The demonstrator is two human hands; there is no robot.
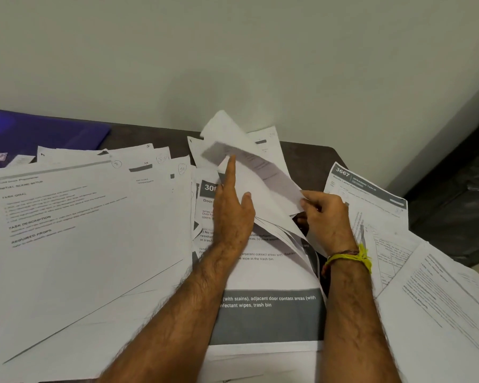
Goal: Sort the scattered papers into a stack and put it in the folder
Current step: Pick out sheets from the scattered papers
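Right hand [325, 217]: pinches the near right corner of the lifted sheets [257, 178]; fingers curled round the paper edge; yellow thread band [356, 258] on the wrist
Left hand [233, 205]: fingers straight, flat against the left face of the lifted sheets, index finger pointing toward the far edge; holds nothing
Tabletop [155, 134]: dark; papers cover it almost from left edge to right edge
Left spread [75, 236]: largest group; overlapping sheets fanned from the near left corner toward the middle; top sheet reads "INITIAL SCENE SETUP", "TASK GOAL", "TASK DESCRIPTION", "REQUIRED PROPS"; circled pen marks on far corners, not readable
Middle pile [263, 313]: under both forearms; grey band reads "(with stains), adjacent door contact areas" and "wipes, trash bin"; header starts "30", then "Door"
Right sheets [371, 200]: header "3667", "DRESSING TABLE"; more printed sheets hang off the near right corner
Folder [39, 136]: purple, shut, flat at the far left corner; small white label, unreadable
Key relation: folder lies far and left of both hands, beyond the left spread; left hand is nearer; its long side seems to run along the far edge
Judged stage: gathering only begun; most papers loose
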